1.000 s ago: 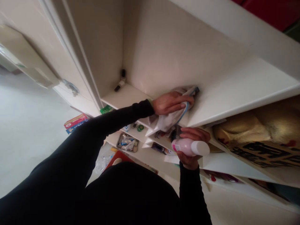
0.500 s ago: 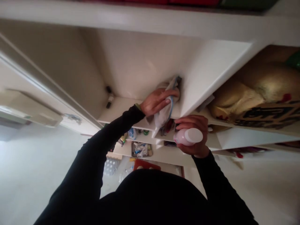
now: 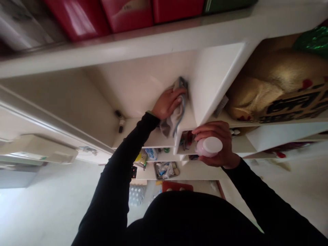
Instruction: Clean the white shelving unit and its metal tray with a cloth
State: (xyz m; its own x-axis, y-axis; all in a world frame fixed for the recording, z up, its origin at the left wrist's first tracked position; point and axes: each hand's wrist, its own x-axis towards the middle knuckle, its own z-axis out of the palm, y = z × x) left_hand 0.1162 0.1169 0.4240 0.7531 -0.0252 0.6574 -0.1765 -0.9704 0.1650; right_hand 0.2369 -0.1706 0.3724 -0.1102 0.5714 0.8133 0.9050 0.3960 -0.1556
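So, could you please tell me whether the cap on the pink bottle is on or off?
On: the white cap sits squarely on the end of the pink bottle, which the right hand holds.

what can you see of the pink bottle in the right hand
The plastic bottle has a pale pink body and a round white cap, and its cap end tilts toward the camera. The right hand wraps around the body, leaving the cap uncovered. It is held before a white shelf unit. No label can be made out.

The cloth (image 3: 173, 122) looks soft, the bottle (image 3: 208, 147) glossy plastic, the shelf (image 3: 216, 82) smooth and satiny.
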